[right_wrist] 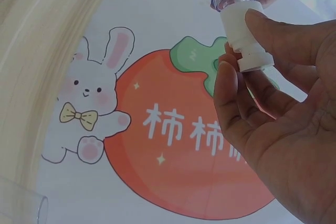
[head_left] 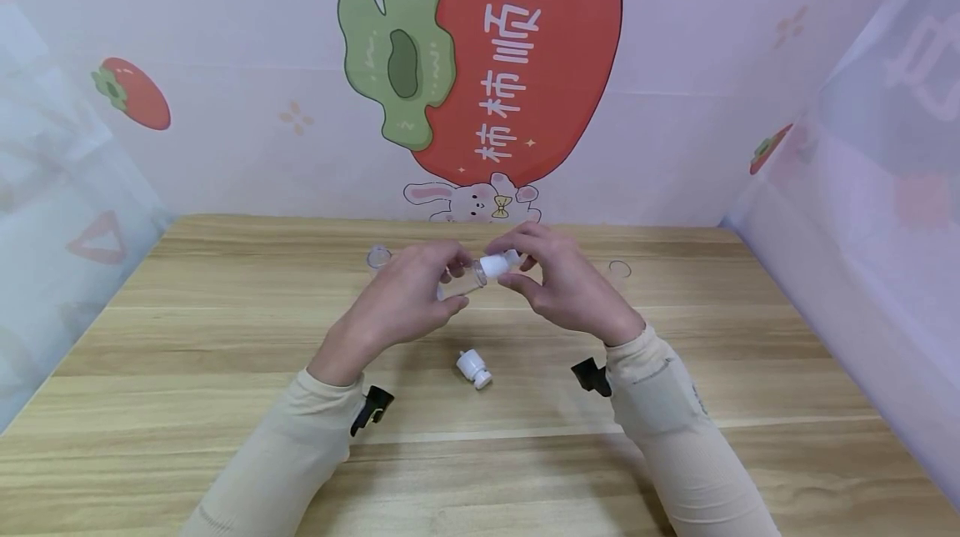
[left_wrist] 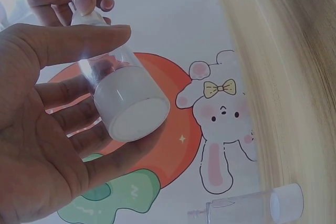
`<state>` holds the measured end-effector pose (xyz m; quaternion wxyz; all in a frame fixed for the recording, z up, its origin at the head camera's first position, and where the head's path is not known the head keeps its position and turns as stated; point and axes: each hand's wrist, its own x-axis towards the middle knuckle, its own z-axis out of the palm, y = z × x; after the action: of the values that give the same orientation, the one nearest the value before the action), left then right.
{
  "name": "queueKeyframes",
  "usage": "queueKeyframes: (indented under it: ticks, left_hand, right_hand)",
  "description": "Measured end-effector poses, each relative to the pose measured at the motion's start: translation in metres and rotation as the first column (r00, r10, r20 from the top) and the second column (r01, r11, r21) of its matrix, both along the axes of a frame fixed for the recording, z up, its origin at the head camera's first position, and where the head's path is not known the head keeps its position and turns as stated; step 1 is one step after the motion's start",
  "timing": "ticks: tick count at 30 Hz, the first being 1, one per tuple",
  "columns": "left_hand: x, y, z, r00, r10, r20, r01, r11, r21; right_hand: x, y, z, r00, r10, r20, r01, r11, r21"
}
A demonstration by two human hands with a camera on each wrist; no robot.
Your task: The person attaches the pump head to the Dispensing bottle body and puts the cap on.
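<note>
My left hand (head_left: pixel 408 295) grips a small clear bottle (left_wrist: pixel 134 98) with a frosted white base, thumb on one side and fingers on the other. The bottle is tilted, its base toward the left wrist camera. My right hand (head_left: pixel 558 278) pinches a white pump head (right_wrist: pixel 242 27) between thumb and fingers. In the right wrist view the pump head lines up with the bottle's clear neck, right at its rim. Both are held above the table. Below the hands, a second white pump head (head_left: pixel 474 368) lies on its side on the wood.
Behind the left hand lies another clear bottle (left_wrist: pixel 236 208) with a white base. A clear, round-rimmed piece (head_left: pixel 619 268) lies on the wooden table (head_left: pixel 225 370) beyond the right hand. A printed cloth (head_left: pixel 247 153) stands along the table's back edge and sides.
</note>
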<state>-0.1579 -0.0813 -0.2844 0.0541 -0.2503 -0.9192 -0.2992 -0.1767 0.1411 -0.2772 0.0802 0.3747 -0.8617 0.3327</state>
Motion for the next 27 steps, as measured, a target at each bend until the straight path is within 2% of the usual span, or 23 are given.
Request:
queueKeyframes:
  ticks: [13,22,27]
  left_hand:
    - [0.0007,0.001,0.0001,0.999,-0.001,-0.032,0.001,1.0,0.0]
    - [-0.0022,-0.003,0.0001,0.998,-0.069,0.005,0.069,0.996,0.049]
    - [-0.0029,-0.0028,-0.0007,0.997,-0.072,0.019,0.071,0.996,0.049]
  right_hand:
    - [0.0015,0.001,0.0026,1.0,-0.006,0.021,0.005,1.0,0.005]
    - [-0.0006,0.0023,0.002,1.0,0.011,-0.013,-0.011,1.0,-0.022]
    - [-0.0017,0.0028,0.0006,1.0,0.017,-0.012,-0.018,1.0,-0.019]
